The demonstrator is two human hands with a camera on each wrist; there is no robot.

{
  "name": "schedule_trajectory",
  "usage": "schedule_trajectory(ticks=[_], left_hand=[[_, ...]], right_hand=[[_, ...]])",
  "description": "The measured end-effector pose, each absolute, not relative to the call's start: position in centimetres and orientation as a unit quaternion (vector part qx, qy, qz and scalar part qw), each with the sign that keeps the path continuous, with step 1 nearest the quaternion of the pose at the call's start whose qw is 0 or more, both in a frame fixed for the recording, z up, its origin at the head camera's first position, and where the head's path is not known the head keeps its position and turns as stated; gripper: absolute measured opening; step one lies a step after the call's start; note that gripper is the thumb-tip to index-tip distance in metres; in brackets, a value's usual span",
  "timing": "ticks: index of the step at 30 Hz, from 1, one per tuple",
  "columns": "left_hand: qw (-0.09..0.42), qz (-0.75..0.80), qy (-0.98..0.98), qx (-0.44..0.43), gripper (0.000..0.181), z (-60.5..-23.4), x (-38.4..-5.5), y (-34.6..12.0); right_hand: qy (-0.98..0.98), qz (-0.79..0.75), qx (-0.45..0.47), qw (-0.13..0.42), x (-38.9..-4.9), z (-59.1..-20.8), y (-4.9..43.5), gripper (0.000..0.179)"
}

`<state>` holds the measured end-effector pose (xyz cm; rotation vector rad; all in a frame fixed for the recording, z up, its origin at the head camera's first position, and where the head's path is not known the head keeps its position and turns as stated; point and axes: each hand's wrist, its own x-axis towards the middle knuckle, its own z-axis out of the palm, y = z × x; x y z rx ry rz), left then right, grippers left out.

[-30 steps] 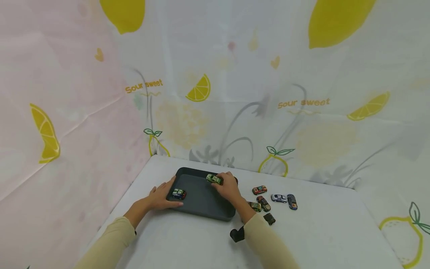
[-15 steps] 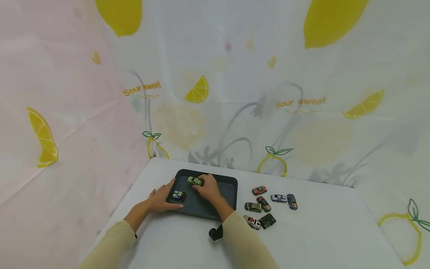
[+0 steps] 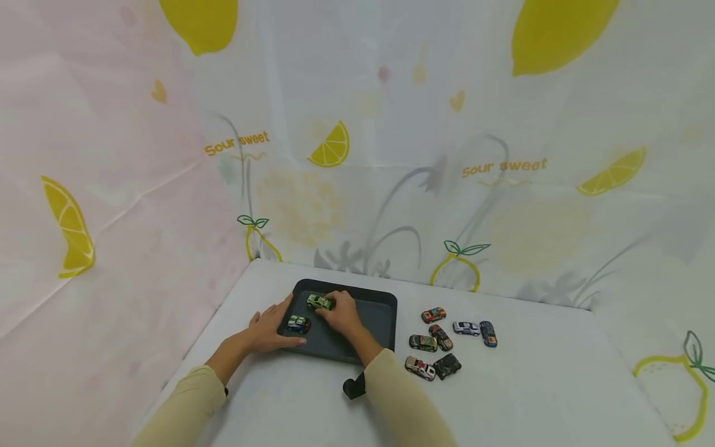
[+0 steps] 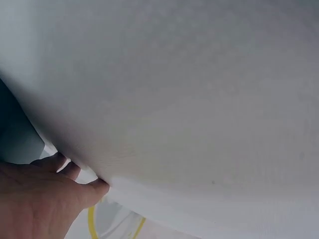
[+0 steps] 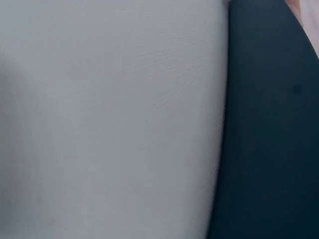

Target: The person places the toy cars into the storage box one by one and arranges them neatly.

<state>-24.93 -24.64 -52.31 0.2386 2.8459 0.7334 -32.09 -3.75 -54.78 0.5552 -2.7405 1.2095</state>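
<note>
A green toy car [image 3: 318,301] is pinched between the fingers and thumb of my right hand [image 3: 342,313], over the back left part of the dark grey tray [image 3: 374,320]. Just in front of it, a blue and white toy car [image 3: 298,323] sits in the tray. My left hand [image 3: 265,330] rests against the tray's left side, fingers extended along the edge and thumb stretched over the front left corner. The left wrist view catches that hand [image 4: 45,196] beside the tray's dark wall [image 4: 17,134]. In the right wrist view the tray [image 5: 269,129] fills the right side.
Right of the tray, several toy cars lie on the white table [image 3: 530,379]: a red one [image 3: 433,315], a white one [image 3: 466,328], a dark blue one [image 3: 488,334] and a black one [image 3: 447,366] among them. Lemon-printed cloth walls [image 3: 391,211] stand behind and left.
My right hand has carried the green car leftward across the tray, slightly farther left since half a second ago. The left hand has stayed at the tray's side.
</note>
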Motion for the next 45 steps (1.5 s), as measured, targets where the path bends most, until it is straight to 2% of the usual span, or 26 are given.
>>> schedule_trajectory(ticks=[10,25,45], left_hand=[[0.096,0.241,0.963,0.077,0.121,-52.1,-25.3,-24.5],[0.097,0.25,0.96,0.077,0.121,-52.6,-25.5,-24.7],[0.086,0.256,0.959,0.08,0.122,-52.7,-25.0,-24.6]], right_hand=[[-0.886,0.431,0.17,0.037,-31.7,-55.0,-4.3,0.033],[-0.863,0.46,0.207,0.039,-31.4,-55.1,-4.2,0.025],[-0.86,0.476,0.182,0.037,-31.2,-55.7,-5.0,0.018]])
